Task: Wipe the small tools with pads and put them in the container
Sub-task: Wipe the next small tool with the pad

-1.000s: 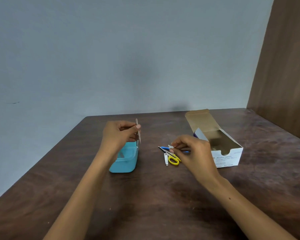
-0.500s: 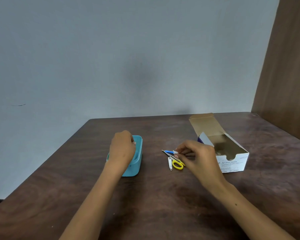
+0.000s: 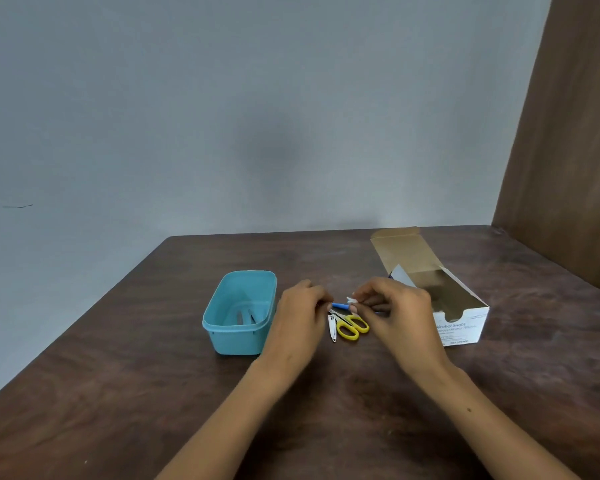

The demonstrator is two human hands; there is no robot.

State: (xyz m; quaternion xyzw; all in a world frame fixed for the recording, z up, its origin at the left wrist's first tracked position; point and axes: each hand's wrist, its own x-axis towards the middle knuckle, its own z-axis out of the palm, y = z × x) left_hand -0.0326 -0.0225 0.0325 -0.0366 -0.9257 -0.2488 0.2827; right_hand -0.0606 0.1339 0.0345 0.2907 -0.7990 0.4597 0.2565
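Note:
A teal plastic container (image 3: pixel 222 327) stands left of centre on the table, with a metal tool (image 3: pixel 242 317) lying inside it. Between my hands lies a thin blue-handled tool (image 3: pixel 340 306). My left hand (image 3: pixel 300 320) has its curled fingertips at the tool's left end and seems to pinch it. My right hand (image 3: pixel 394 313) pinches a small white pad (image 3: pixel 351 300) just above the tool's right end. Yellow-handled scissors (image 3: pixel 353 328) and a silver nail clipper (image 3: pixel 332 329) lie on the table just below the blue tool.
An open white box of alcohol swabs (image 3: pixel 459 329) sits right of my right hand, its brown flap folded back. The dark wooden table (image 3: pixel 326 410) meets a grey wall behind and a brown panel (image 3: pixel 568 150) at the right.
My left hand lowered the metal tool into the teal container, let it go, then moved right to the blue tool. My right hand stayed by the tools and raised the white pad.

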